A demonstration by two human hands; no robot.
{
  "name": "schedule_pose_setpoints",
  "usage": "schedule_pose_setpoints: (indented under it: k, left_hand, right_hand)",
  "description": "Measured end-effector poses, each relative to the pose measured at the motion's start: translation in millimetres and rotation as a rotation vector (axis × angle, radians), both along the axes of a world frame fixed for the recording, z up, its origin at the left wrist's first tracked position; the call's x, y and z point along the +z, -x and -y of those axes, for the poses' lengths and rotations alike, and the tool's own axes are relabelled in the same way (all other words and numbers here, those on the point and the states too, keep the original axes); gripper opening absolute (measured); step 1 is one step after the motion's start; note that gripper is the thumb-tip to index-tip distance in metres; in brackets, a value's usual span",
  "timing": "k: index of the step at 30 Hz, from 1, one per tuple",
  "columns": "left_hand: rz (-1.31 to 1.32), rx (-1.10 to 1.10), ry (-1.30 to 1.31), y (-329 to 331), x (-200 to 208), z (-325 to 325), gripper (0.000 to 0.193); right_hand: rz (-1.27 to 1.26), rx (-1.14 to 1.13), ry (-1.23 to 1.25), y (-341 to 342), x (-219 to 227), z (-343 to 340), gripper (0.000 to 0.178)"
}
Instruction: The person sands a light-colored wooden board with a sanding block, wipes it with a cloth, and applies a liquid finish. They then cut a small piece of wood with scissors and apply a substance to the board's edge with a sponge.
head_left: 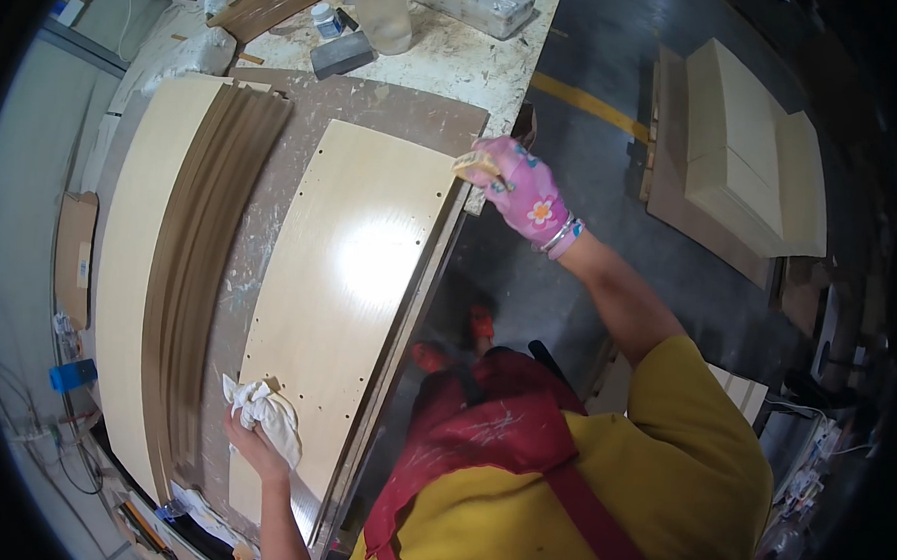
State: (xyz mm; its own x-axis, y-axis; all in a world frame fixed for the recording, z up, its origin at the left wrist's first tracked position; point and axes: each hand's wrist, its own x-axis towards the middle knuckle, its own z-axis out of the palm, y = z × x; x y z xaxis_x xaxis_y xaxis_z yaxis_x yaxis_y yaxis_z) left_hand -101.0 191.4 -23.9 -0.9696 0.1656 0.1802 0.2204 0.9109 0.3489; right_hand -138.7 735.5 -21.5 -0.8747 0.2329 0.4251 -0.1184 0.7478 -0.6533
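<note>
A pale wooden panel with small dark holes along its edges lies flat on the worktable, its face shining under the light. My left hand, bare, is closed round a crumpled white cloth that rests at the panel's near left part. At the far right corner of the panel is my right hand, in a pink flowered glove. Its fingers pinch a small tan block, whose exact kind I cannot make out.
Left of the panel stands a stack of similar boards. A grey block, a small white bottle and a translucent jug sit at the back of the table. Across the floor, more pale panels are stacked at the right.
</note>
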Motion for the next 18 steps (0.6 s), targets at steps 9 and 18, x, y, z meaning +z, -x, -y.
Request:
schedule_pose_setpoints:
  k: [9, 18]
  left_hand:
    - [0.021, -0.013, 0.015, -0.3, 3.5, -1.3, 0.032]
    - [0.022, -0.009, 0.001, -2.1, 0.3, 1.9, 0.035]
  right_hand:
    - [-0.012, -0.051, 0.107, -2.1, -7.4, 0.8, 0.034]
    - [-0.015, -0.147, 0.154, -3.1, -2.6, 5.5, 0.032]
